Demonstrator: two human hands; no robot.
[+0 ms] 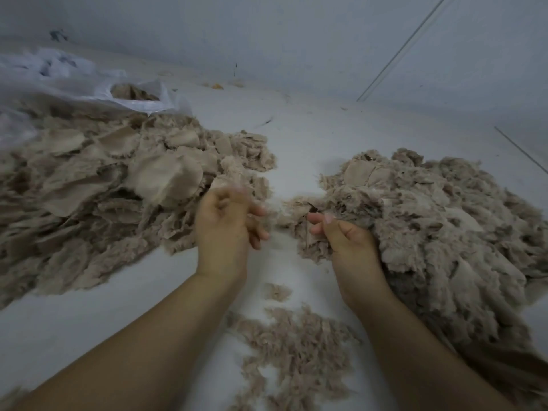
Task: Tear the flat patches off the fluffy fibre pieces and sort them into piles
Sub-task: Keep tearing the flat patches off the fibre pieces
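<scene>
Pale grey floor point(296, 137) filled the head view and met a plain wall point(267, 31) of the same colour at the back, with a thin dark line running slantwise across the upper right. On the left lay a broad pile point(98, 185) of beige fibre pieces, many of them showing smooth flat patches on top, and behind it a clear plastic bag point(89, 84) sagged open with more of the same brown stuff visible in its mouth. On the right lay a second pile point(430, 221), fluffier overall, with a few flat patches near its top left edge. Between the two forearms, close to the viewer, a thin scatter of loose fluff point(296, 345) was strewn over the floor. A small orange scrap point(217, 86) sat far back near the wall. The left hand point(225, 229) was raised between the piles, just beside the near edge of the left one, its fingers loosely curled and somewhat blurred; whether it held any fibre could not be told. The right hand point(347, 247) rested against the left edge of the right pile, thumb and forefinger stretched forward and a little apart, the other fingers curled underneath into a fibre piece point(308, 244) at the pile's edge. The two hands were near each other but not touching.
</scene>
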